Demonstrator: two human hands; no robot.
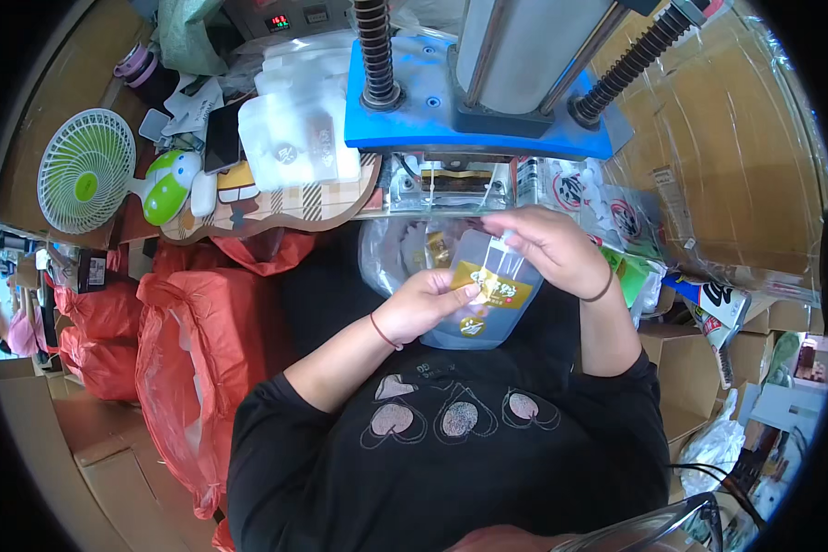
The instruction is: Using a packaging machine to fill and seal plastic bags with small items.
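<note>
In front of my chest is a translucent plastic pouch [477,337] with a gold printed band across it, tilted slightly to the right. My left hand [421,308] grips its left side, the thumb lying over the gold band. At the top edge, the thumb and bent fingers of my right hand [554,250] close on the pouch near a small white patch; the fingertips are partly hidden. Behind the pouch, a clear plastic bag [384,250] sits below the table edge, with something gold showing inside it.
A press with a blue plate [414,124] and spring-wound rods stands directly ahead. On the table at left lie stacked translucent pouches [294,138], a dark phone [223,138] and a green-white fan [87,175]. Red plastic bags [198,368] sit left; cardboard [718,156] rises right.
</note>
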